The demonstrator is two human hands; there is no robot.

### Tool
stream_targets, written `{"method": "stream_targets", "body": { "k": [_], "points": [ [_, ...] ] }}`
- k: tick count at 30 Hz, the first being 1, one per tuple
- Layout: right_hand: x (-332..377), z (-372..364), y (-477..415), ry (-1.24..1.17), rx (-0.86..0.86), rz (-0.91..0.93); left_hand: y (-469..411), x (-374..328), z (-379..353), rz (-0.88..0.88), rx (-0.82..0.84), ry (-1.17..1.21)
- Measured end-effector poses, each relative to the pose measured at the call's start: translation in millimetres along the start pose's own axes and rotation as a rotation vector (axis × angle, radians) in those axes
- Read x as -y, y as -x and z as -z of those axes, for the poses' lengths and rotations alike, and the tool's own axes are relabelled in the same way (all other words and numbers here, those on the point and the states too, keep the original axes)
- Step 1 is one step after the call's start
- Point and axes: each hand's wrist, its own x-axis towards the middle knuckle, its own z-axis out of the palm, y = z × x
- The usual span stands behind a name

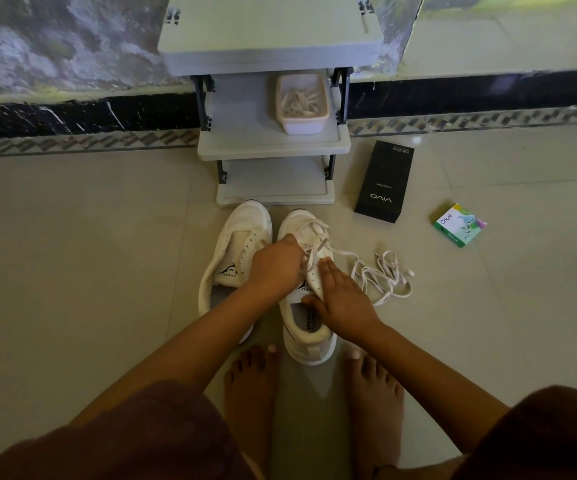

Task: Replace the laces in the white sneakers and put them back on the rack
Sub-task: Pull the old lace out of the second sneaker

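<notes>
While the left sneaker (233,258) sits laceless on the floor before the rack (273,147), your left hand (276,263) pinches the lace (316,233) on the right sneaker (295,225). Your right hand (340,299) clamps its side. A loose lace (384,275) lies just beside. Looks early: relacing unfinished, racking pending.

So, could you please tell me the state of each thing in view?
left sneaker: unlaced, on the floor.
right sneaker: partly laced, on the floor.
lace: partly threaded, rest trailing on the floor.
tub: open, spare laces inside, on the rack shelf.
left hand: pinching the lace.
right hand: holding the right sneaker's upper.
black box: closed, lying flat.
green box: closed.
</notes>
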Motion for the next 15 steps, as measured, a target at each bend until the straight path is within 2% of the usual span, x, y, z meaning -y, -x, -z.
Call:
{"method": "stream_targets", "body": {
  "k": [2, 4, 7, 9, 10, 12, 15],
  "points": [
    [0, 1, 1, 0.003, 0.003, -0.005, 1, -1, -2, -0.015, -0.056, 0.003],
    [1, 2, 1, 0.011, 0.001, 0.005, 3, 2, 6, -0.058, -0.019, 0.142],
    [0, 3, 1, 0.018, 0.010, 0.026, 5, 3, 32, -0.112, 0.042, 0.676],
    [1, 3, 1, 0.000, 0.017, 0.009, 7, 2, 46, -0.089, -0.017, 0.915],
    [1, 3, 1, -0.006, 0.019, 0.001, 6, 3, 48, -0.078, -0.044, 0.926],
    [2, 3, 2, -0.009, 0.016, -0.004, 2, 7, 47, -0.065, 0.011, 0.765],
    [2, 3, 2, -0.004, 0.002, 0.000, 0, 7, 31, -0.095, 0.209, 0.258]
  ]
}}
